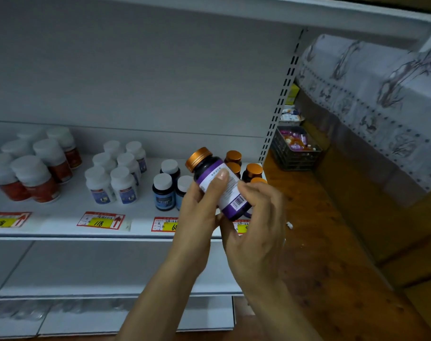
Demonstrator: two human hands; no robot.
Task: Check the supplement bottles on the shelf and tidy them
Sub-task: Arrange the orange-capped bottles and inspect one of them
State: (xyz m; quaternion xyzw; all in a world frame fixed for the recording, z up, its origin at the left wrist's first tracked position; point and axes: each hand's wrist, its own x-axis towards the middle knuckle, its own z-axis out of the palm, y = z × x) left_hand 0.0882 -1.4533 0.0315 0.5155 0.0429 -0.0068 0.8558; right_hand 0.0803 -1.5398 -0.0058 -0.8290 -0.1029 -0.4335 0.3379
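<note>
**Shelf** (pixel 69 205): white metal, smooth, with a slotted upright at its right end. It carries four groups of bottles, left to right.
- Red-label bottles (pixel 32 173): round, wide white caps, clustered at the far left.
- Blue-label bottles (pixel 116 173): white bodies, white caps, about six, standing in two columns.
- Dark bottles (pixel 167 185): white caps, blue labels, partly hidden by the left hand.
- Orange-capped bottles (pixel 251 172): dark bodies, at the right end of the shelf, upright.
- Price tags (pixel 101 220): red-bordered with yellow panels, fixed along the front edge.

**Held bottle** (pixel 222 185): dark body, ribbed orange metallic cap, purple-and-white label with a barcode near the base. It is tilted with the cap up and to the left. It is lifted off the shelf, in front of the orange-capped group and above the front edge.

**Left hand** (pixel 199 212): grips the bottle's middle from the left, thumb laid across the label, forearm rising from below.

**Right hand** (pixel 256 217): fingers curled round the bottle's lower end, back of the hand towards the camera.

**Basket** (pixel 293 151): dark lattice plastic, rectangular, on the wooden counter (pixel 320 242) right of the shelf. It holds small pink and orange packets, too small to identify.

**Cloth** (pixel 382 94): pale, printed with a dark pattern and dotted borders, draped over a bulky shape at upper right.
</note>
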